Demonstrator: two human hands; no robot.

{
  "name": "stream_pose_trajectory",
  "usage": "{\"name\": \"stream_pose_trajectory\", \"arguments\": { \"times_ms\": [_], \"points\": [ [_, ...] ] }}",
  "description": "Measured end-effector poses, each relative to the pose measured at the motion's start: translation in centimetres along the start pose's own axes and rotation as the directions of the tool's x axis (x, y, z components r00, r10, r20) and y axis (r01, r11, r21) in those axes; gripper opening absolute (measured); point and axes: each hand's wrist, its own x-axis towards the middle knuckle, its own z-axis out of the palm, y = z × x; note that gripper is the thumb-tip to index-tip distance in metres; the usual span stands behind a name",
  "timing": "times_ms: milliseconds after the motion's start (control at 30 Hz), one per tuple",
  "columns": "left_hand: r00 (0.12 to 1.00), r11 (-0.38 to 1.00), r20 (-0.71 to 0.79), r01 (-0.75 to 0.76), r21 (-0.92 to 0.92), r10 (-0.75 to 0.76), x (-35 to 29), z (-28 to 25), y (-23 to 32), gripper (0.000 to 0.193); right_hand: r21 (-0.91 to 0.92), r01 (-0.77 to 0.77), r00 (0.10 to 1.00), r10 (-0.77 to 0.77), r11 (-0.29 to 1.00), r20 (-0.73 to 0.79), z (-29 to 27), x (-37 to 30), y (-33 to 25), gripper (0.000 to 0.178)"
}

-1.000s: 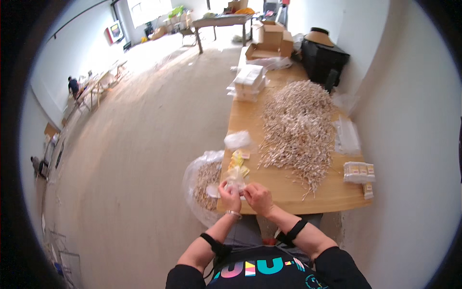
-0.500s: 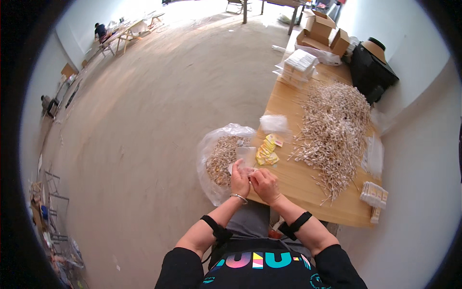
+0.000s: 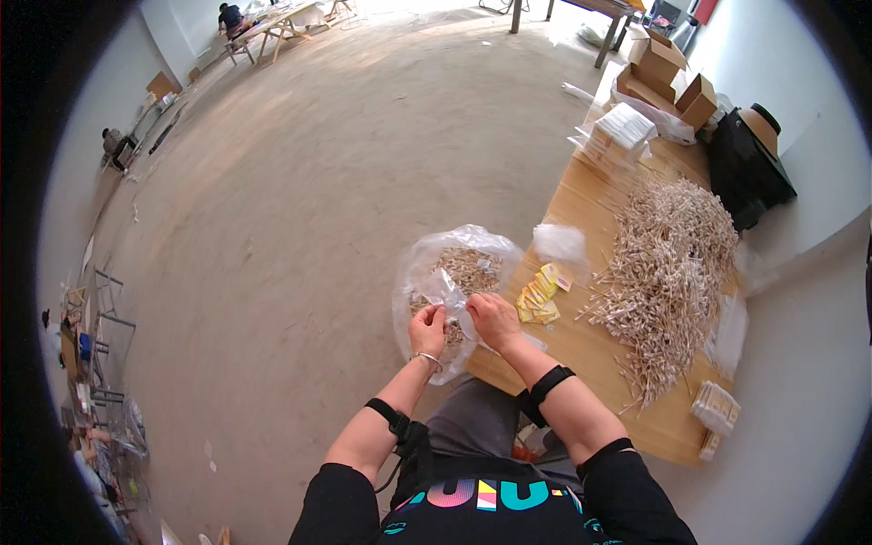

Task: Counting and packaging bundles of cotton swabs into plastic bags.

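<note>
My left hand (image 3: 428, 329) and my right hand (image 3: 493, 318) are both closed on a small clear plastic bag (image 3: 445, 289), pinching it between them. They hold it over a large translucent sack (image 3: 408, 263) filled with cotton swabs (image 3: 468, 267), beside the table's near left corner. Whether the small bag has anything in it, I cannot tell. Just right of my right hand, yellow printed cards (image 3: 540, 295) lie fanned on the table. A stack of clear bags (image 3: 559, 243) sits behind them. A big loose heap of cotton swabs (image 3: 672, 272) covers the table's middle.
Filled swab packs (image 3: 716, 409) lie at the wooden table's (image 3: 581, 363) near right edge, with flat plastic bags (image 3: 729, 331) behind. White wrapped packs (image 3: 623, 127), open cardboard boxes (image 3: 656, 68) and a black bin (image 3: 745, 168) stand farther back. A person (image 3: 231, 16) sits far left.
My hands have drawn slightly apart, and the small bag now looks crumpled between them. The whole view has shifted, so the table sits farther right and lower.
</note>
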Motion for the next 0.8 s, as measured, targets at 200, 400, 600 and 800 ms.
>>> {"name": "stream_pose_trajectory", "arguments": {
  "times_ms": [200,400,600,800],
  "points": [
    [0.994,0.999,-0.097,0.05,0.002,-0.049,0.2,1.1,-1.5,0.013,-0.057,-0.049,0.983,0.058,0.997,0.171,0.9,0.6,1.8,0.005],
    [0.998,0.993,0.005,0.065,-0.097,-0.065,-2.5,1.9,-3.5,0.022,0.218,-0.071,0.994,0.051,0.973,0.096,-0.5,-0.9,3.3,0.013],
    [0.999,0.997,0.006,0.038,-0.064,-0.038,-3.3,2.7,-3.4,0.025,0.186,-0.209,0.971,0.18,0.96,0.16,0.0,-0.5,2.8,0.012],
    [1.0,0.999,0.016,-0.013,0.033,0.012,-4.1,3.0,-2.9,0.025,0.22,-0.225,0.971,0.2,0.949,0.131,0.6,-0.9,3.9,0.011]
  ]
}}
